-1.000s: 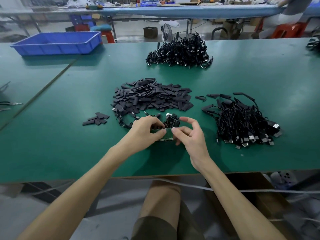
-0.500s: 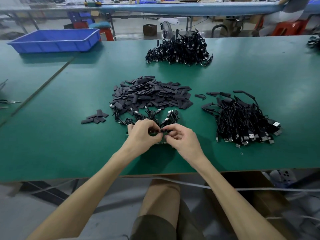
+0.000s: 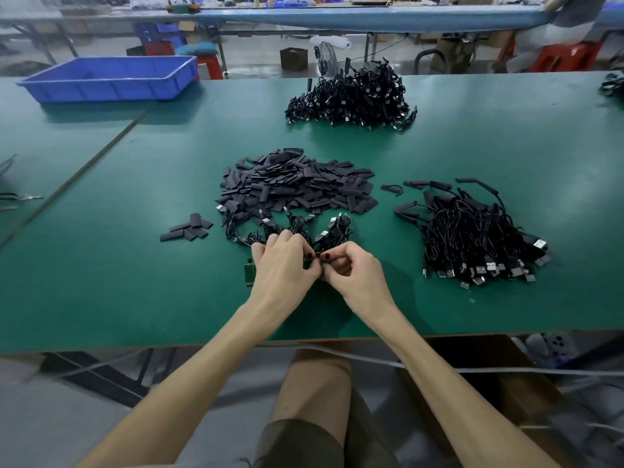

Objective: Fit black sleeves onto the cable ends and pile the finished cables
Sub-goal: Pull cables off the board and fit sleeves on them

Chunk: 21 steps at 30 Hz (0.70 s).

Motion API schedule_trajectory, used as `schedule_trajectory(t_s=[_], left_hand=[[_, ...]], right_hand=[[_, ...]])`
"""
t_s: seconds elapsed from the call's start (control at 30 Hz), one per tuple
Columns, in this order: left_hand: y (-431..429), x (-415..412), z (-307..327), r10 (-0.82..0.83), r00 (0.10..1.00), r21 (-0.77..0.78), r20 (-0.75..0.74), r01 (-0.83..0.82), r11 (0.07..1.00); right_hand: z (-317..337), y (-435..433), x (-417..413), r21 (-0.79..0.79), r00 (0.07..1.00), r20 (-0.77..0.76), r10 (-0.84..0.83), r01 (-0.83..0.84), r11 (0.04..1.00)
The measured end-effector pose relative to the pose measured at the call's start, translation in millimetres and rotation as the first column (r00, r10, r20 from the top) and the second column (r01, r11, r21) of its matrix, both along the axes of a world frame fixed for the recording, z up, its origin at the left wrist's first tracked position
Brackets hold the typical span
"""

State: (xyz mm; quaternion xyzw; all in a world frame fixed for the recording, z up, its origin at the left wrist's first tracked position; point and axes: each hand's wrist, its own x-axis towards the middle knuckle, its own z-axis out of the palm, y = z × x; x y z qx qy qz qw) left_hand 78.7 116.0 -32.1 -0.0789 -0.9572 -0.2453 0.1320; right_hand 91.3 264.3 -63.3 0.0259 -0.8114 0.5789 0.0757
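Table mat (image 3: 135, 282) plain dark green. Tray (image 3: 111, 77) at 10 o'clock bright blue. Sleeve heap (image 3: 297, 184) at centre matt black; small sleeve cluster (image 3: 185, 229) at 9 o'clock the same black. Cable pile (image 3: 472, 231) at 3 o'clock black with silver plug tips; far cable pile (image 3: 351, 96) at 12 o'clock black. Pinched cable (image 3: 322, 244) black. Right hand (image 3: 354, 278) thumbnail painted dark. Circuit board (image 3: 249, 271) by left hand (image 3: 283, 268) green. Stool (image 3: 567, 57) at 1 o'clock red. Shorts (image 3: 297, 444) olive.
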Motion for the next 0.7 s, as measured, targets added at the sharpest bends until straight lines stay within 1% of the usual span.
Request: schedule_trajectory(t_s=[0.1,0.2,0.23,0.33,0.4,0.47,0.5,0.57,0.63,0.7], left_hand=[[-4.3,1.5,-3.3,0.034,0.999,-0.014,-0.029,-0.034,0.999],[-22.0,0.9,-4.6,0.067,0.998,-0.008,-0.005,-0.067,0.998],[-29.4,0.5,-4.9,0.078,0.997,-0.026,0.012,-0.078,0.997],[-49.3,-0.4,-4.6,0.124,0.992,-0.153,0.015,-0.121,0.981],[-55.8,0.2,-3.8,0.142,0.989,-0.222,-0.041,-0.148,0.964],[-55.2,0.6,-1.9,0.119,0.987,-0.258,-0.112,-0.145,0.955],[-51.7,0.6,0.9,0.084,0.988,-0.23,-0.126,-0.111,0.967],[-40.4,2.2,8.1,-0.047,0.996,-0.088,-0.073,0.041,0.995],[-27.8,4.1,11.1,-0.214,0.976,0.093,0.044,0.209,0.973],[-17.6,5.2,10.1,-0.302,0.948,0.192,0.101,0.28,0.941]], right_hand=[[0.8,4.6,-0.2,-0.11,0.999,0.012,-0.048,0.049,0.993],[2.9,8.7,-0.4,-0.221,0.998,-0.001,-0.058,0.056,0.974],[3.3,9.1,-0.1,-0.25,0.998,-0.007,-0.061,0.057,0.967],[3.8,9.4,0.3,-0.344,0.997,-0.011,-0.071,0.063,0.937],[3.8,9.1,0.3,-0.38,0.998,-0.003,-0.066,0.06,0.923],[3.4,7.5,0.7,-0.367,0.998,-0.002,-0.059,0.054,0.928],[3.3,7.1,0.8,-0.357,0.998,-0.003,-0.055,0.051,0.933],[2.7,7.6,0.9,-0.33,0.998,-0.014,-0.055,0.048,0.943],[1.2,8.9,1.0,-0.295,0.998,-0.032,-0.056,0.044,0.955],[0.4,10.1,1.9,-0.287,0.996,-0.057,-0.064,0.045,0.957]])
